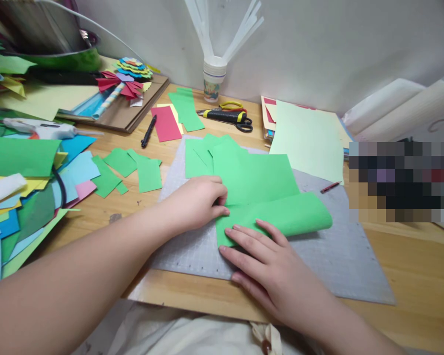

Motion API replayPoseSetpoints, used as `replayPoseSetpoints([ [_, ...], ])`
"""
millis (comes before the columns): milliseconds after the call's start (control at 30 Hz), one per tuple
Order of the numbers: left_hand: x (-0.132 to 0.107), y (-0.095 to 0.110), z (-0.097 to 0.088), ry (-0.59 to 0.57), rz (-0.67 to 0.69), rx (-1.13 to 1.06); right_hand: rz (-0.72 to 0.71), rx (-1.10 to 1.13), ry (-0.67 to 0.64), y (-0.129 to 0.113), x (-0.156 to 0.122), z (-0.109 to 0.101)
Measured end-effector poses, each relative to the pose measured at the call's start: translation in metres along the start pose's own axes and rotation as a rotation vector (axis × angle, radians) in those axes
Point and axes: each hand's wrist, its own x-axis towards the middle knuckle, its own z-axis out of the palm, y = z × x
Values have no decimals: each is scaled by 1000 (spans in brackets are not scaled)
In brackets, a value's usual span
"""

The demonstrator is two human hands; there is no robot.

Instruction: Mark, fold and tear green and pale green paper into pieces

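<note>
A large sheet of green paper (259, 177) lies on a grey cutting mat (336, 266), its near part curled over into a loose, unpressed fold. At the sheet's left edge is my left hand (203, 199), its fingers curled and its thumb and forefinger closed on the paper near the fold. My right hand (264, 261) rests with fingers spread over the near edge of the folded part, pressing lightly on it. Smaller green pieces (196, 155) stick out beneath the sheet at its far left.
Green scraps (150, 172), a black pen (148, 131) and red paper (166, 123) lie left of the mat. Scissors (229, 117) lie near paper cups (213, 81) at the wall. A pale green sheet (307, 138) overlaps the mat. Coloured paper and a glue gun (40, 129) crowd the left.
</note>
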Motion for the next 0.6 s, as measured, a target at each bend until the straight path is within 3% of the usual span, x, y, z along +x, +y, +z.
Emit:
replayPoseSetpoints([
  [600, 5, -11, -4, -11, 19, -69, 18, -14, -7, -1, -2, 2],
])
